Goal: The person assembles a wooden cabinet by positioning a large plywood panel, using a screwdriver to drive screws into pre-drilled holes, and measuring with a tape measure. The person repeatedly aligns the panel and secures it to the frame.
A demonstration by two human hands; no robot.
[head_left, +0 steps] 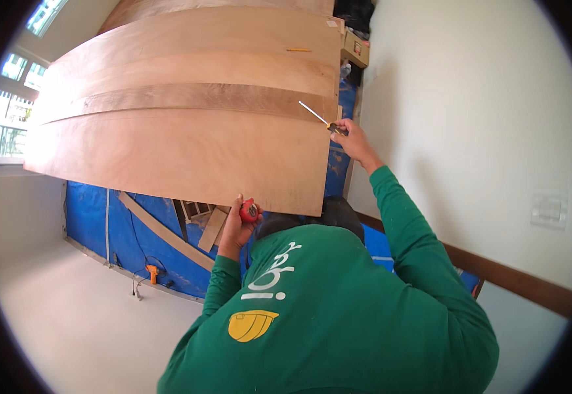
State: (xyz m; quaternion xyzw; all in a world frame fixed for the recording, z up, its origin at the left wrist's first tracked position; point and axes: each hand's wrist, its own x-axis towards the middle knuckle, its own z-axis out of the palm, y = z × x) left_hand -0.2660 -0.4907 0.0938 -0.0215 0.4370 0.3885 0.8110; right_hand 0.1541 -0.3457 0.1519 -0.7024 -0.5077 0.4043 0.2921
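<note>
My left hand (232, 231) is closed around a red tape measure (250, 211) at the near edge of a large plywood sheet (187, 154). Over the sheet's right edge, my right hand (354, 141) grips a screwdriver (315, 112) by its yellow-and-black handle. Its bare metal shaft points up and left across the board. A long, darker wooden strip (194, 98) runs across the plywood from left to right. Beyond that strip lies a yellow pencil (298, 49).
Blue sheeting (92, 203) covers the floor, with a long wooden strip (164, 230), short wood pieces (214, 228) and an orange corded tool (153, 270) on it. A cardboard box (355, 50) stands past the far right corner. A pale wall (470, 131) rises at right.
</note>
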